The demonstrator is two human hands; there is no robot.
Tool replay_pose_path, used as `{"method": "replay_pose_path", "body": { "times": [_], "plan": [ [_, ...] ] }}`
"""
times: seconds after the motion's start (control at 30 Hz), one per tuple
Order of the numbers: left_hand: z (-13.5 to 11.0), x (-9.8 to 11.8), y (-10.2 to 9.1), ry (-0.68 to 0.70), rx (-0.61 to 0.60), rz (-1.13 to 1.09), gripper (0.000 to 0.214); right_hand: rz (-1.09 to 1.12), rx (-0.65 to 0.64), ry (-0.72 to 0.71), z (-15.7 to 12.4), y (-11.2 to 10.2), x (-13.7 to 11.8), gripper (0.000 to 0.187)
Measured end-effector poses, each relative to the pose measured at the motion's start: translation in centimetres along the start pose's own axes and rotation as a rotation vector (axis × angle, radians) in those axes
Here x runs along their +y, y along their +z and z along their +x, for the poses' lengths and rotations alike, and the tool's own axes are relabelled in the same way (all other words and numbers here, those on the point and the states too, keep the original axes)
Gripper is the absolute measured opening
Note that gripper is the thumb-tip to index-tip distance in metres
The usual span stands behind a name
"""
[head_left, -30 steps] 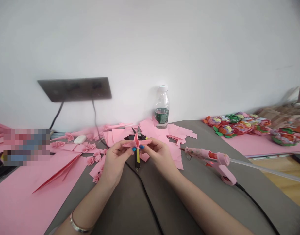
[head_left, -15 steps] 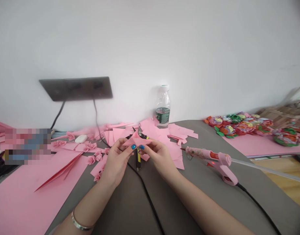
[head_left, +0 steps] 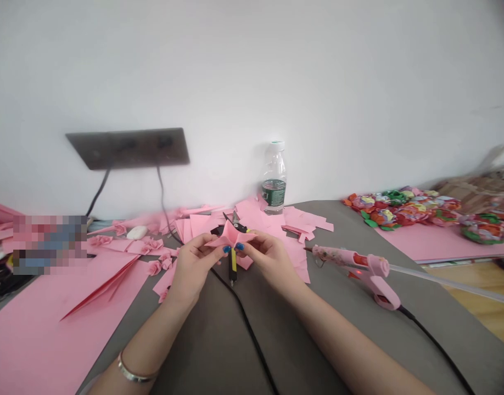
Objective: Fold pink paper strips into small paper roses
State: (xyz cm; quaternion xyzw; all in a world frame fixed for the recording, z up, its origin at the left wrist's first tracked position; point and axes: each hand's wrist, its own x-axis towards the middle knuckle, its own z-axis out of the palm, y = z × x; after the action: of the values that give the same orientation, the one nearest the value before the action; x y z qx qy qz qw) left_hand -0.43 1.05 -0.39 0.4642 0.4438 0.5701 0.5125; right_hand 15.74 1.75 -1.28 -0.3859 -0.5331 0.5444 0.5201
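Observation:
Between both hands is a small pink paper (head_left: 232, 235), folded so that its points stand out to the sides and upward. My left hand (head_left: 196, 263) pinches its left part, thumb in front and fingers behind. On the other side my right hand (head_left: 268, 259) pinches the right part the same way, and the two thumbs almost meet at the middle. Behind and below the paper lies a yellow and black cutter (head_left: 233, 269), partly covered. Pliers or scissors with dark tips (head_left: 230, 218) show just past the paper; which of these I cannot tell.
A pink glue gun (head_left: 363, 269) with a lit red light lies at right, its cord trailing forward. A plastic bottle (head_left: 274, 184) stands by the wall among pink paper pieces (head_left: 295, 249). Small paper roses (head_left: 155, 267) lie left; colourful paper flowers (head_left: 400, 208) sit far right.
The paper's middle has been pressed inward, so a deeper crease now shows between its points. Both hands stay nearly in place, with the thumbs slightly shifted.

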Motion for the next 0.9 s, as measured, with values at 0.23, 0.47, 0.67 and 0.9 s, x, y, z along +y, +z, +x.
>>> {"method": "replay_pose_path", "body": {
  "times": [0.23, 0.47, 0.67, 0.9],
  "plan": [
    [0.0, 0.8, -0.6, 0.117, -0.092, 0.199, 0.009, -0.071, -0.104, -0.051, 0.2, -0.8, -0.5, 0.023],
    [-0.3, 0.6, 0.1, 0.1, -0.12, 0.143, 0.012, -0.227, -0.101, -0.138, 0.0, -0.7, -0.8, 0.014],
    [-0.6, 0.1, 0.5, 0.083, -0.143, 0.055, 0.01, -0.156, -0.09, -0.15, 0.0, -0.5, -0.5, 0.014],
    [-0.4, -0.2, 0.3, 0.089, -0.076, 0.119, 0.014, -0.154, -0.036, -0.149, -0.2, -0.1, -0.4, 0.019]
  ]
}}
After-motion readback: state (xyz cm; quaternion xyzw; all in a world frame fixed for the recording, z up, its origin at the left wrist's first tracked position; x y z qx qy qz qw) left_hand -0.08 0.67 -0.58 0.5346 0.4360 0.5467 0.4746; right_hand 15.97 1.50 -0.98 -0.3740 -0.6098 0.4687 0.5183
